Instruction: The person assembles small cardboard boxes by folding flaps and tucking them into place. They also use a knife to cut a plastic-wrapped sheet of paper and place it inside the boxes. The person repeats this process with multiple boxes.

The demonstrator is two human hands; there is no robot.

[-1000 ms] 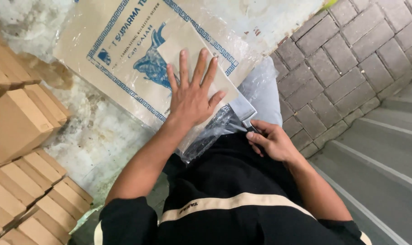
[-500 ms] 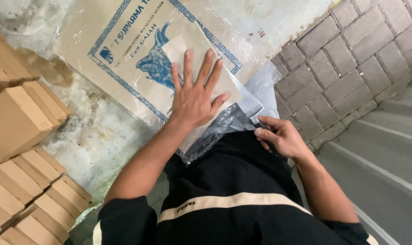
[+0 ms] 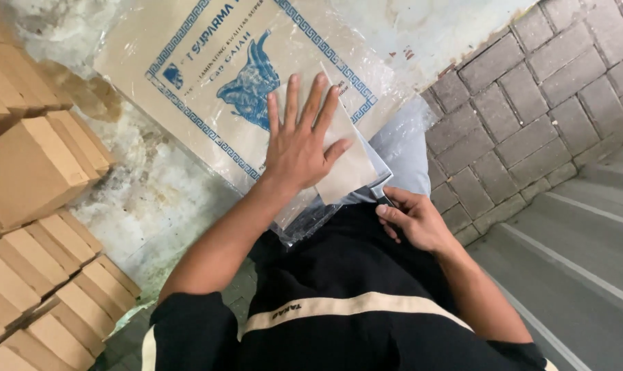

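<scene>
Left hand [image 3: 299,148] lies flat, fingers spread wide, palm down on a loose tan paper sheet [image 3: 349,168], pinning it against the big plastic-wrapped paper pack [image 3: 208,89] with the blue printed border and blue emblem. Nothing is gripped by it, only pressed. Right hand [image 3: 414,220] is nearer to the body and to the right, fingers curled narrow at the near right corner of the sheet, where the clear plastic wrap [image 3: 304,220] bunches up; it looks like it is pinching the edge or a small dark thing there, cannot tell which. The sheet sits on the near right part of the pack, its long axis running diagonally from near right to far left, tilted like the pack itself. From the hands, the sheet lies directly under the left palm and just far-left of the right fingertips, so the left hand is the one on it and the right only touches the corner. The pack rests across the person's lap and leans away over a rough pale floor [image 3: 146,199]. Stacks of brown cardboard boxes [image 3: 30,206] stand at the left, well apart from both hands. A grey brick wall [image 3: 531,103] runs at the far right, with grey steps [image 3: 579,261] at the near right. Black shirt with a cream stripe [image 3: 345,302] fills the near edge.
</scene>
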